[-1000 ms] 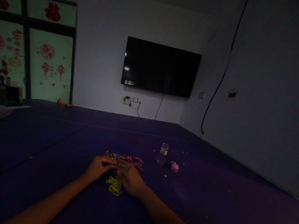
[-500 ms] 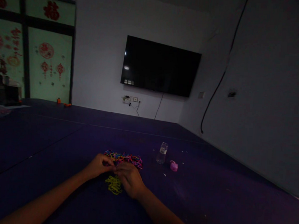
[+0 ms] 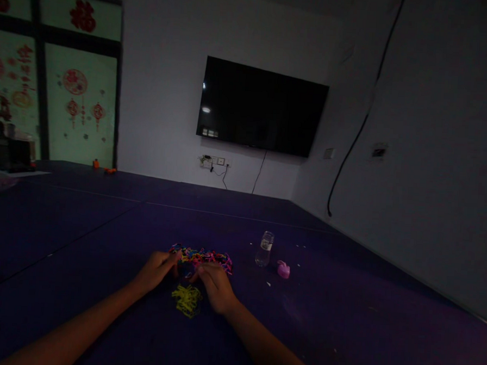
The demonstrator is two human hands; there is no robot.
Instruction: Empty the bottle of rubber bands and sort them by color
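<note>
Both your left hand [image 3: 156,270] and right hand [image 3: 217,289] are parting, exposing tangled, thin multicoloured strands [image 3: 207,257]; can't tell whether they're pinching any.

Your bare forearms [image 3: 93,315] slant inward from below — your left hand [image 3: 155,270] and right hand [image 3: 217,287] near each other but apart, fingers [image 3: 212,267] bent inward.
</note>
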